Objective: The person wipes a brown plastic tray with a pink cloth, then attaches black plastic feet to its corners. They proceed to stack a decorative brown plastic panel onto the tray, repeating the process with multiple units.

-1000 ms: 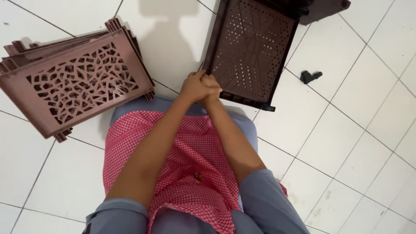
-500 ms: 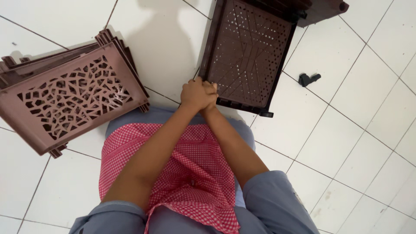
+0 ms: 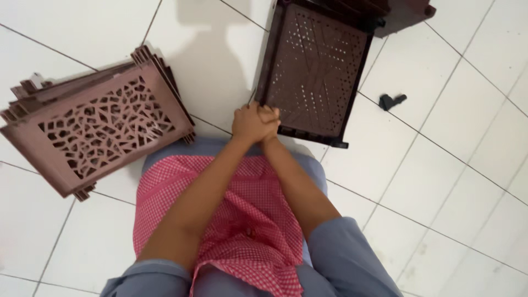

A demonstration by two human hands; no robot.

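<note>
Both hands were clasped together, the left hand [image 3: 247, 122] wrapped over the right hand [image 3: 268, 122]; whether the closed grip enclosed anything could not be determined. The dark perforated tray [image 3: 316, 71] lay flat on the floor [image 3: 440, 181], its near edge touching the grip. The stack of lattice panels [image 3: 93, 129] lay well left, apart.

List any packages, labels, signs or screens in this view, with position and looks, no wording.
None in view: no package, label, sign or screen shows.
What lies on the white tiled floor is unmarked: a stack of brown cut-out plastic panels at left, a dark brown perforated tray ahead of the clasped left hand and right hand, and a small black piece at right.
</note>
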